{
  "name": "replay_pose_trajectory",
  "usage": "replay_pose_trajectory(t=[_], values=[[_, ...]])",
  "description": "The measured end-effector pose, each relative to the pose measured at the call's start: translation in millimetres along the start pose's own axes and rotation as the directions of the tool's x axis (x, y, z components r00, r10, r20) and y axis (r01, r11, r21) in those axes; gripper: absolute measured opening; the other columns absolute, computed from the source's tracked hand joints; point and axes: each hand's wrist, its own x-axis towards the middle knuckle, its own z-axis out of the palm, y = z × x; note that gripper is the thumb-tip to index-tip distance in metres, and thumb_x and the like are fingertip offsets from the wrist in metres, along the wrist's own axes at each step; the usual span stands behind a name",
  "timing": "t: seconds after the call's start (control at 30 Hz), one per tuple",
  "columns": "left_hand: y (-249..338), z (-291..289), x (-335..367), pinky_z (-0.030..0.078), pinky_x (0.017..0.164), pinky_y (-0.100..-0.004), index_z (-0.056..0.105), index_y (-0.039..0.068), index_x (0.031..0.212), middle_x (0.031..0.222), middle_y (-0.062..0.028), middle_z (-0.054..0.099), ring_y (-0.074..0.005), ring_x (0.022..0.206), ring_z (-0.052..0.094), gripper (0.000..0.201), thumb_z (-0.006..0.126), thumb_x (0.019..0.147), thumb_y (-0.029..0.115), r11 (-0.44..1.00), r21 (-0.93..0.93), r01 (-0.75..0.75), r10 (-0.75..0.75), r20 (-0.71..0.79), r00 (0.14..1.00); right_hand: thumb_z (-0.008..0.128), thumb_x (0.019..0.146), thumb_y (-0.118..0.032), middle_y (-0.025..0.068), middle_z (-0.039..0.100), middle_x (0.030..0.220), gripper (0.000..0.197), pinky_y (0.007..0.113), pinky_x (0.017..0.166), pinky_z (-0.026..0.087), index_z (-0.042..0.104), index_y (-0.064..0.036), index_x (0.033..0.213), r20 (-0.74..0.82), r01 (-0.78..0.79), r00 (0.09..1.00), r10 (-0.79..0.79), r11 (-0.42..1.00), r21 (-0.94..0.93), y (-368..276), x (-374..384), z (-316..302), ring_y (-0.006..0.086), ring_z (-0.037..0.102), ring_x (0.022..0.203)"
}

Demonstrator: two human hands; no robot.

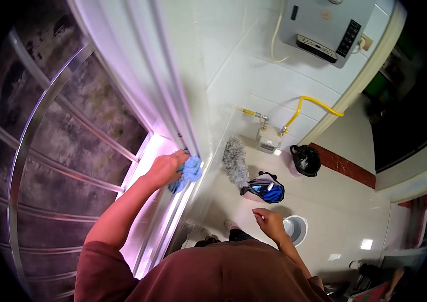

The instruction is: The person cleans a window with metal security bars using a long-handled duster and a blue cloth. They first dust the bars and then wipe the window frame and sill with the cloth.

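My left hand [165, 170] is closed on a crumpled light-blue cloth [191, 169] and presses it to the lower part of the white window frame [170, 108]. Part of the cloth bulges out past the fingers on the right. My right hand [270, 224] hangs in the air away from the frame, its fingers loosely curled, and nothing shows in it. Below it on the floor stands a round pale bucket [299, 229], partly behind the wrist.
Metal window bars [39, 121] curve outside at left. A grey fluffy duster [235, 161] leans by an open bag [269, 190] on the tiled floor. Beyond are a gas meter [269, 138] with a yellow hose [301, 103], a black-lined bin [305, 160] and a wall-mounted dispenser [319, 30].
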Motion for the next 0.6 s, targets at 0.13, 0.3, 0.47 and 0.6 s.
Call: replay_pose_trajectory(t=[0.13,0.3,0.47,0.6], values=[[3.1,-1.2,5.6,0.048,0.067,-0.0388,0.059,0.008,0.098,0.095,-0.0086,0.059,-0.0309,0.078,0.059,0.037,0.061,0.06,0.004,0.999,-0.033,0.011,-0.012,-0.011,1.0,0.059,0.08,-0.012,0.0099,0.066,0.086,0.016,0.032,0.059,0.05,0.065,-0.0094,0.094,0.004,0.051,0.999,-0.051,0.999,0.013,-4.3,24.0,-17.3,0.0237,0.063,0.063],[11.0,-8.0,-26.6,0.048,0.066,-0.0387,0.06,0.008,0.095,0.092,-0.009,0.06,-0.031,0.078,0.059,0.037,0.062,0.059,0.005,0.997,-0.059,0.054,-0.053,0.023,0.998,0.06,0.08,-0.011,0.011,0.065,0.085,0.015,0.031,0.057,0.05,0.065,-0.0077,0.094,0.008,0.075,0.997,-0.076,0.993,0.09,-12.4,28.0,-8.3,0.0234,0.063,0.063],[21.4,-6.8,-63.2,0.048,0.063,-0.0392,0.059,0.009,0.096,0.09,-0.0086,0.059,-0.0313,0.074,0.059,0.039,0.062,0.057,0.005,0.992,-0.118,0.039,-0.044,-0.034,0.998,0.06,0.081,-0.008,0.0109,0.066,0.086,0.014,0.028,0.059,0.051,0.065,-0.0047,0.094,0.027,0.11,0.993,-0.113,0.987,0.114,-1.5,26.3,3.8,0.0201,0.064,0.068],[38.7,-6.1,-97.0,0.048,0.058,-0.0368,0.058,0.013,0.1,0.092,-0.0041,0.059,-0.0284,0.068,0.059,0.042,0.064,0.059,0.008,0.989,0.046,0.141,-0.138,-0.05,0.989,0.06,0.081,-0.007,0.0098,0.067,0.087,0.015,0.027,0.061,0.051,0.064,-0.0043,0.095,0.061,0.13,0.989,-0.136,0.987,0.094,-2.6,33.6,9.4,0.0169,0.064,0.07]])
